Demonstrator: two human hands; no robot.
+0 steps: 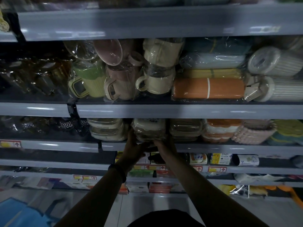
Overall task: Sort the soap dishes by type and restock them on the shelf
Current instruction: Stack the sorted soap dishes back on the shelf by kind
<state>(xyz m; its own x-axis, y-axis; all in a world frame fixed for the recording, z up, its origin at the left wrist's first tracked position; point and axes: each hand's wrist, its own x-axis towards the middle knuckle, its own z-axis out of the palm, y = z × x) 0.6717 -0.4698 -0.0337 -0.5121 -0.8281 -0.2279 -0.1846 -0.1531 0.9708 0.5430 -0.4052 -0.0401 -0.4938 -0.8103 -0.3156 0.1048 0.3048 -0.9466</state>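
At the centre of the frame, on the grey metal shelf [213,147], we hold a plastic-wrapped stack of cream rectangular soap dishes [149,128] at the front edge, between a similar wrapped cream stack [106,129] on its left and a brownish wrapped stack [185,128] on its right. Our left hand [133,149] clasps its left side, fingers reaching up along it, while our right hand [164,149] grips its lower front edge, fingers curled beneath. Farther right sit orange-and-white scalloped dishes [219,131] and pink ribbed dishes [252,134].
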